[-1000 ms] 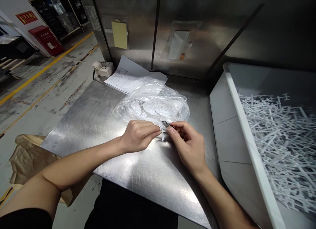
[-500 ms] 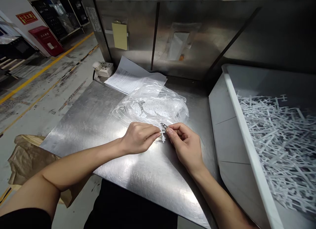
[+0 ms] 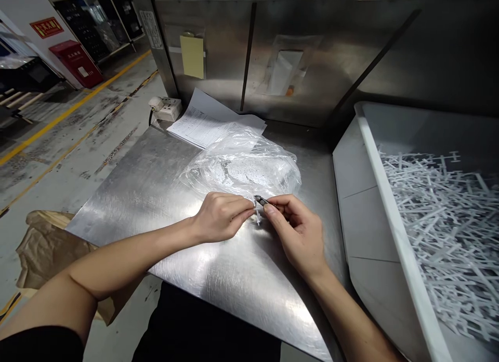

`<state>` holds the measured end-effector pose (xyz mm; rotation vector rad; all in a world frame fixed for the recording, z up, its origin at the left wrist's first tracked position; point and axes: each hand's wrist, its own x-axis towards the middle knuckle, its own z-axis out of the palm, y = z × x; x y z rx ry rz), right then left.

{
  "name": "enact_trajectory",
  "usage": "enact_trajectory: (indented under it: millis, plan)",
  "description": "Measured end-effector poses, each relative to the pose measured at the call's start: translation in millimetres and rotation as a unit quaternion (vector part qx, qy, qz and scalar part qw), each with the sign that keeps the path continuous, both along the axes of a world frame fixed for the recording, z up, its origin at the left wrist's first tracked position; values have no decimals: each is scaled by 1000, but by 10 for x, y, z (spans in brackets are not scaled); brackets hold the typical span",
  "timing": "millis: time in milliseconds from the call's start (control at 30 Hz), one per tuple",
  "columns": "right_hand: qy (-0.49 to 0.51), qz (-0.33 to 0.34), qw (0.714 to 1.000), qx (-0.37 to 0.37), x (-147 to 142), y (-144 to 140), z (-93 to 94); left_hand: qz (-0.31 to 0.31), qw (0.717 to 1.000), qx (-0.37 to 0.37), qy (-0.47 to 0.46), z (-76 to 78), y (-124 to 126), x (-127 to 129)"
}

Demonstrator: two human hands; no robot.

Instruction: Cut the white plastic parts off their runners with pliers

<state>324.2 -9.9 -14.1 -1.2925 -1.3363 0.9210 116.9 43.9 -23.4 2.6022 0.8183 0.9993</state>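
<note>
Between the thumb and fingers of my left hand (image 3: 226, 216) is a small white plastic sprue (image 3: 258, 216) with short side branches. My right hand (image 3: 298, 229) is closed around small metal nippers (image 3: 260, 199), whose handles are mostly hidden in the palm. The nippers' tip lies at the upper end of the sprue, by my left fingertips; whether the jaws touch it I cannot tell. Just beyond both hands, a clear plastic bag (image 3: 249, 169) with small pieces in it lies on the metal table (image 3: 218, 279).
A large white bin (image 3: 384, 195) holding many white sprues (image 3: 460, 237) stands on the right. Printed papers (image 3: 206, 117) and a power socket (image 3: 169, 108) are at the table's back. Brown paper (image 3: 50, 253) lies low on the left. A metal panel (image 3: 226, 50) rises behind.
My right hand has turned slightly, tilting the nippers at the sprue's upper end. My left hand keeps its hold almost unmoved. The whole view has shifted a little.
</note>
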Motion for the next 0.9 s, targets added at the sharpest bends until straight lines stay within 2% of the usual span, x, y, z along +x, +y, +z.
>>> enact_trajectory:
  millis: [900]
  plan:
    - [-41,1,999,15,13,-5,93,-1,1000,-4,13,5,12,-17]
